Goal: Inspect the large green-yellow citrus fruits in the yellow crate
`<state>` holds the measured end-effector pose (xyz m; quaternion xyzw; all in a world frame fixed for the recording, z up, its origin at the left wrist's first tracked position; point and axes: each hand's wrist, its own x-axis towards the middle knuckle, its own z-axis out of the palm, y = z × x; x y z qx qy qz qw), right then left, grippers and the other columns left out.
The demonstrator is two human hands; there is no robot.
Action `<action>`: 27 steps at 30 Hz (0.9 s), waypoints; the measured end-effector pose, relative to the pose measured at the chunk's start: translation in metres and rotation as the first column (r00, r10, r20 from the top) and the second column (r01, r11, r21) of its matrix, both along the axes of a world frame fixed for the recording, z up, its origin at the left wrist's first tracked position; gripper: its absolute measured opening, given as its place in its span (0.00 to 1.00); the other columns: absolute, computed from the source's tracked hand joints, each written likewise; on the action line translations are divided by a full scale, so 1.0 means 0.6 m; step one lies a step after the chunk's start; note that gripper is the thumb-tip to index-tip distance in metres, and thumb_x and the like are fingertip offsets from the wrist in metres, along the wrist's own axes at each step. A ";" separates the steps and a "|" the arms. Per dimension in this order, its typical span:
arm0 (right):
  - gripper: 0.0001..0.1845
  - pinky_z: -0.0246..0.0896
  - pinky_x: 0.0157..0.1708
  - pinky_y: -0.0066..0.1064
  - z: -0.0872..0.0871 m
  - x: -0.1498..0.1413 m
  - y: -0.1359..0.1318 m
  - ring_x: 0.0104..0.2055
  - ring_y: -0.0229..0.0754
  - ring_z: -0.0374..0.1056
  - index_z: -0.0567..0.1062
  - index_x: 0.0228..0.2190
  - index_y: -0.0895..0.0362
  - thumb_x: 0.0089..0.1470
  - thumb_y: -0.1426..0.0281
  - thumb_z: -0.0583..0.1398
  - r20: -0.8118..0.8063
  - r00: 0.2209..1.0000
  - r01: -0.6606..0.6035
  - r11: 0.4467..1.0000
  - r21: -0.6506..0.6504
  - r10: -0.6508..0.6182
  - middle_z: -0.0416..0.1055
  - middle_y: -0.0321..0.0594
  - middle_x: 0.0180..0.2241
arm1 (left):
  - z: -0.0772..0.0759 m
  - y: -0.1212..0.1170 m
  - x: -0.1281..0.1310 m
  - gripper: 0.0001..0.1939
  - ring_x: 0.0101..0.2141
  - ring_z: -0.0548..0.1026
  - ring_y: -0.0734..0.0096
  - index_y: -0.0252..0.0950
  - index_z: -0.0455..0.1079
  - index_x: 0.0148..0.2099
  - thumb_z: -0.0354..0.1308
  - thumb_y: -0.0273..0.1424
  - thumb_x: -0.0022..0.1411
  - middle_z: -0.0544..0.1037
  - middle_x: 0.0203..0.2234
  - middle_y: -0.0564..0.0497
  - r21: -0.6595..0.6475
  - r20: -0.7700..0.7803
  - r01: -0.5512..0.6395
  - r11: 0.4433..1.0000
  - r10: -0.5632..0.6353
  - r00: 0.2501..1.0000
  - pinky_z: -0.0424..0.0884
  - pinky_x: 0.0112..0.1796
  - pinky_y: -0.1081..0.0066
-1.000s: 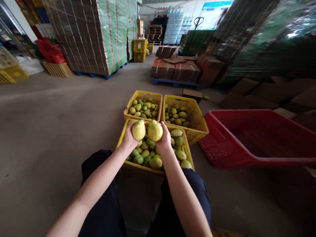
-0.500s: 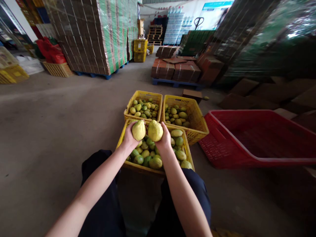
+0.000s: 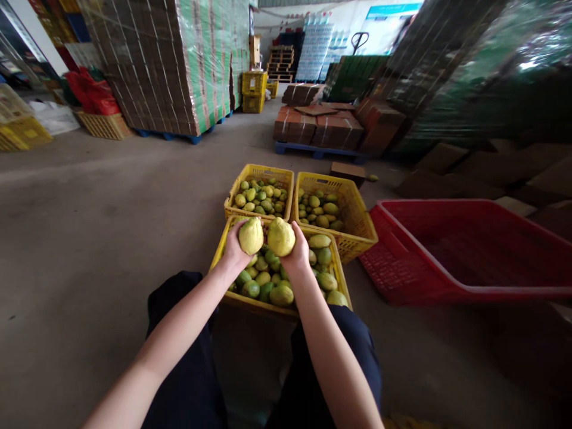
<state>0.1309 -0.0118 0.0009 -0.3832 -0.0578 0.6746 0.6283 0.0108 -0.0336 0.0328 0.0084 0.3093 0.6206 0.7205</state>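
Observation:
My left hand (image 3: 233,250) is closed round a yellow lemon (image 3: 251,236). My right hand (image 3: 298,253) grips a second, slightly larger yellow lemon (image 3: 281,236). The two fruits are held side by side, almost touching, above the near yellow crate (image 3: 217,251), which is full of green and yellow lemons (image 3: 270,286). Behind it stand two more yellow crates, the left one (image 3: 260,171) and the right one (image 3: 357,217), each partly filled with lemons.
A tilted empty red crate (image 3: 447,262) lies on the floor to the right. A pallet of brown cartons (image 3: 322,128) sits ahead, a tall wrapped carton stack (image 3: 165,65) stands at left, and flat cartons (image 3: 491,173) lie at right. My dark trousers (image 3: 187,369) frame the near crate.

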 end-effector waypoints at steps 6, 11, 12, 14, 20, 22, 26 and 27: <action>0.09 0.79 0.36 0.35 0.014 -0.001 -0.011 0.30 0.45 0.79 0.78 0.28 0.54 0.54 0.62 0.65 -0.014 0.999 -0.042 0.996 0.083 0.043 0.78 0.34 0.23 | 0.005 -0.003 0.003 0.11 0.26 0.79 0.67 0.37 0.78 0.42 0.55 0.32 0.67 0.81 0.26 0.51 -0.064 -0.002 -0.060 0.996 0.060 0.998 0.76 0.29 0.71; 0.03 0.79 0.36 0.35 0.024 -0.001 -0.016 0.27 0.41 0.75 0.78 0.29 0.54 0.49 0.69 0.66 -0.004 1.000 -0.013 0.999 0.034 0.013 0.80 0.31 0.26 | 0.007 -0.002 0.006 0.07 0.28 0.80 0.67 0.39 0.78 0.43 0.59 0.33 0.67 0.81 0.28 0.52 -0.078 0.060 -0.090 0.993 0.095 0.994 0.78 0.33 0.70; 0.03 0.78 0.36 0.36 0.026 0.000 -0.016 0.26 0.40 0.74 0.77 0.29 0.53 0.49 0.69 0.66 -0.011 1.000 -0.019 1.000 0.008 0.019 0.79 0.31 0.25 | 0.007 -0.001 0.006 0.07 0.28 0.79 0.67 0.40 0.78 0.44 0.59 0.33 0.67 0.81 0.28 0.52 -0.093 0.073 -0.086 0.992 0.093 0.993 0.79 0.33 0.70; 0.03 0.78 0.36 0.38 0.026 0.003 -0.017 0.25 0.41 0.73 0.76 0.29 0.52 0.50 0.66 0.64 -0.021 0.999 -0.039 0.999 -0.034 0.039 0.78 0.31 0.24 | 0.006 0.001 0.005 0.09 0.26 0.79 0.66 0.41 0.78 0.47 0.58 0.34 0.69 0.80 0.26 0.52 -0.130 0.093 -0.075 0.989 0.088 0.992 0.79 0.33 0.69; 0.07 0.78 0.32 0.43 0.008 0.010 -0.011 0.28 0.48 0.75 0.75 0.30 0.51 0.49 0.62 0.60 -0.048 0.996 -0.080 0.994 -0.075 0.077 0.78 0.37 0.24 | -0.004 0.010 0.002 0.18 0.26 0.80 0.66 0.37 0.77 0.49 0.45 0.33 0.74 0.79 0.26 0.48 -0.214 0.172 -0.069 0.974 0.107 0.979 0.79 0.30 0.72; 0.07 0.78 0.30 0.43 -0.001 0.011 -0.006 0.28 0.48 0.75 0.75 0.30 0.50 0.49 0.62 0.60 -0.060 0.995 -0.080 0.991 -0.110 0.074 0.78 0.38 0.24 | -0.007 0.012 0.002 0.17 0.26 0.80 0.67 0.39 0.77 0.46 0.45 0.34 0.74 0.79 0.27 0.49 -0.198 0.174 -0.073 0.977 0.108 0.979 0.79 0.30 0.72; 0.06 0.78 0.30 0.44 -0.016 0.015 0.002 0.28 0.48 0.76 0.75 0.30 0.49 0.48 0.62 0.61 -0.081 0.993 -0.096 0.988 -0.123 0.086 0.78 0.37 0.25 | -0.011 0.012 0.003 0.09 0.29 0.80 0.67 0.40 0.75 0.42 0.56 0.37 0.71 0.80 0.29 0.51 -0.133 0.115 -0.122 0.984 0.138 0.984 0.81 0.33 0.69; 0.06 0.79 0.31 0.44 -0.019 0.016 0.003 0.28 0.48 0.76 0.75 0.30 0.48 0.47 0.62 0.62 -0.081 0.992 -0.102 0.989 -0.108 0.094 0.78 0.36 0.25 | -0.012 0.011 0.003 0.08 0.30 0.80 0.67 0.40 0.75 0.41 0.58 0.37 0.70 0.80 0.30 0.51 -0.122 0.103 -0.135 0.983 0.148 0.984 0.81 0.33 0.69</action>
